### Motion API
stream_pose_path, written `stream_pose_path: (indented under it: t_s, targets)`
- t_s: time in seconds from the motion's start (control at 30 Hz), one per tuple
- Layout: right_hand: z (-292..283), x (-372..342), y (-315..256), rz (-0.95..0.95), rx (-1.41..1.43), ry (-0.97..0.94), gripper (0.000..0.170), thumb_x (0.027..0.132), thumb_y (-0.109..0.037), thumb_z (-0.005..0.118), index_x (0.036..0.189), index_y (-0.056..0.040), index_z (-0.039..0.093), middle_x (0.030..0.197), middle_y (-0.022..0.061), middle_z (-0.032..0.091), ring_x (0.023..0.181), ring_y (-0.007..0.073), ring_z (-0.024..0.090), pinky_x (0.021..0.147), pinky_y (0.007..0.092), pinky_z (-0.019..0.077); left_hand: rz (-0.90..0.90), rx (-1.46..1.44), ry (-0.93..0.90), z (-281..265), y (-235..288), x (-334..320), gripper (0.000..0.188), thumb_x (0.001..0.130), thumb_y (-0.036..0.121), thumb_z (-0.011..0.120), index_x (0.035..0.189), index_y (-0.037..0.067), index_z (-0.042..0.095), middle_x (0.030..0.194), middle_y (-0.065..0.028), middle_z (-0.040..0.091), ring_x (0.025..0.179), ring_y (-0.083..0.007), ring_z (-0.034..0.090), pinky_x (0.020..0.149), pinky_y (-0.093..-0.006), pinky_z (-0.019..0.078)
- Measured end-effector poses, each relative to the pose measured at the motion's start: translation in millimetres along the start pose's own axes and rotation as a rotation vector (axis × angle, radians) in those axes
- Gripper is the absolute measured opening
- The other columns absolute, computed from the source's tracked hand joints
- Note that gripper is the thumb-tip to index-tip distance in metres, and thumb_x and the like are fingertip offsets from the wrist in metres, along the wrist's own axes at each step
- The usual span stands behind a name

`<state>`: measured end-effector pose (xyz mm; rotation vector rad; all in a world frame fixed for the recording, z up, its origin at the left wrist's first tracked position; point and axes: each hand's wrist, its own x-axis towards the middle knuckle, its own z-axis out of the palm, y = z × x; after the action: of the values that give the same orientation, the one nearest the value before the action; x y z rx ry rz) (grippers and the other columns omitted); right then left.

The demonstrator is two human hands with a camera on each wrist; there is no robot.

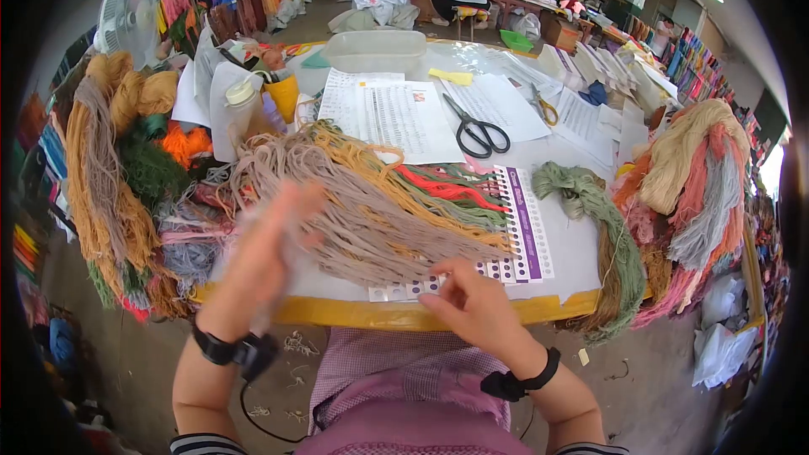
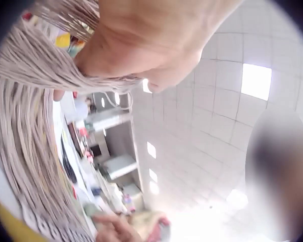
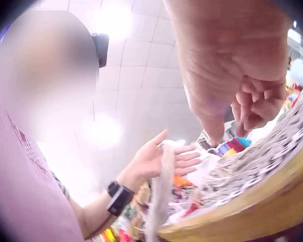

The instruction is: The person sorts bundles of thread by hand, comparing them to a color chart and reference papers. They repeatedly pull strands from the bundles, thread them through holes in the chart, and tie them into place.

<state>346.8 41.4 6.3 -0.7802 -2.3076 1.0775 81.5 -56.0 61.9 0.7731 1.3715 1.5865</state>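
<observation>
Greyish-mauve threads (image 1: 379,223) lie in a long bundle across the table over orange, green and red threads (image 1: 455,190). Their right ends meet a white and purple card with punched holes (image 1: 524,219). My left hand (image 1: 268,244) is raised at the bundle's left, blurred in the head view. From the right wrist view, its fingers look straight, with a strand of mauve thread (image 3: 164,189) draped over the palm. Beside the card's lower edge, my right hand (image 1: 482,307) has loosely bent fingers, thumb apart from the index, and nothing visible between them.
Black scissors (image 1: 479,128) lie on printed sheets (image 1: 388,118) beyond the threads. A clear plastic tub (image 1: 375,50) stands at the back. Yarn hanks hang at both sides, including a green skein (image 1: 602,227). A yellow edge (image 1: 548,310) borders the table's front.
</observation>
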Motion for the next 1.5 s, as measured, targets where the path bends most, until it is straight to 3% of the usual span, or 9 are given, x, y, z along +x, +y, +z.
stream_pose_path:
  t_s: [0.1, 0.17, 0.2, 0.27, 0.33, 0.53, 0.7, 1.17, 1.5]
  targets:
    - [26, 3, -16, -0.029, 0.474, -0.115, 0.027, 0.093, -0.023, 0.062, 0.108, -0.0012, 0.056, 0.078, 0.0026, 0.063, 0.068, 0.0149, 0.060, 0.066, 0.0296, 0.0489, -0.109, 0.164, -0.253, 45, -28, -23, 0.063, 0.101, 0.053, 0.032, 0.133, 0.002, 0.052, 0.143, -0.0107, 0.046, 0.132, -0.0254, 0.041, 0.106, -0.0454, 0.0331]
    - [33, -1, -15, 0.077, 0.822, -0.275, 0.026, 0.100, -0.025, 0.053, 0.106, -0.0011, 0.059, 0.081, -0.0019, 0.062, 0.078, 0.0087, 0.057, 0.075, 0.0253, 0.0465, 0.419, 0.980, -0.504, 58, -44, -29, 0.065, 0.101, 0.055, 0.030, 0.133, 0.002, 0.052, 0.140, -0.0108, 0.049, 0.131, -0.0254, 0.043, 0.107, -0.0425, 0.0330]
    - [29, -4, -14, 0.093, 0.831, -0.276, 0.026, 0.100, -0.025, 0.053, 0.106, -0.0011, 0.059, 0.081, -0.0019, 0.062, 0.078, 0.0087, 0.057, 0.075, 0.0253, 0.0465, 0.402, 0.977, -0.510, 58, -46, -30, 0.065, 0.101, 0.055, 0.030, 0.133, 0.002, 0.052, 0.140, -0.0108, 0.049, 0.131, -0.0254, 0.043, 0.107, -0.0425, 0.0330]
    - [15, -8, -6, 0.218, 0.927, -0.354, 0.024, 0.100, -0.024, 0.054, 0.107, -0.0020, 0.060, 0.086, -0.0001, 0.062, 0.076, 0.0076, 0.058, 0.073, 0.0246, 0.0469, -0.359, 0.011, -0.455, 61, -44, -24, 0.062, 0.102, 0.051, 0.027, 0.132, 0.004, 0.052, 0.135, -0.0118, 0.053, 0.129, -0.0234, 0.046, 0.107, -0.0384, 0.0350]
    - [10, -10, -5, 0.178, 0.867, -0.323, 0.020, 0.099, -0.021, 0.055, 0.107, -0.0034, 0.060, 0.086, -0.0004, 0.062, 0.072, 0.0064, 0.057, 0.068, 0.0229, 0.0460, -0.401, -0.274, -0.376, 69, -41, -32, 0.060, 0.103, 0.048, 0.027, 0.130, 0.001, 0.053, 0.129, -0.0107, 0.057, 0.120, -0.0205, 0.053, 0.105, -0.0382, 0.0372]
    - [18, -14, -3, 0.154, 0.888, -0.076, 0.018, 0.096, -0.012, 0.058, 0.109, -0.0008, 0.060, 0.102, 0.0026, 0.064, 0.084, 0.0070, 0.061, 0.077, 0.0235, 0.0498, -0.156, -0.075, -0.323, 79, -54, -39, 0.045, 0.101, 0.034, 0.041, 0.125, -0.002, 0.056, 0.125, -0.0108, 0.060, 0.113, -0.0180, 0.058, 0.099, -0.0369, 0.0435]
    - [15, -15, -4, 0.120, 0.918, -0.017, 0.013, 0.091, -0.007, 0.064, 0.101, 0.0007, 0.065, 0.095, 0.0020, 0.067, 0.083, 0.0054, 0.060, 0.075, 0.0205, 0.0484, 0.017, 0.102, -0.303, 75, -46, -40, 0.027, 0.092, 0.011, 0.057, 0.114, -0.004, 0.062, 0.112, -0.0126, 0.067, 0.103, -0.0166, 0.063, 0.089, -0.0319, 0.0503]
    - [15, -13, 0, 0.147, 0.902, -0.012, 0.013, 0.089, -0.007, 0.065, 0.098, 0.0019, 0.068, 0.088, 0.0062, 0.070, 0.082, 0.0100, 0.065, 0.075, 0.0237, 0.0513, -0.047, -0.114, -0.225, 81, -55, -34, 0.019, 0.086, 0.005, 0.068, 0.103, -0.003, 0.066, 0.102, -0.0101, 0.069, 0.091, -0.0138, 0.064, 0.080, -0.0267, 0.0510]
    - [18, -10, 7, 0.117, 0.801, 0.051, 0.009, 0.087, -0.010, 0.069, 0.091, -0.0012, 0.070, 0.088, -0.0001, 0.068, 0.088, 0.0085, 0.060, 0.081, 0.0241, 0.0470, -0.053, -0.127, -0.195, 84, -59, -32, 0.019, 0.084, 0.007, 0.071, 0.101, -0.002, 0.068, 0.101, -0.0085, 0.069, 0.092, -0.0128, 0.063, 0.081, -0.0267, 0.0501]
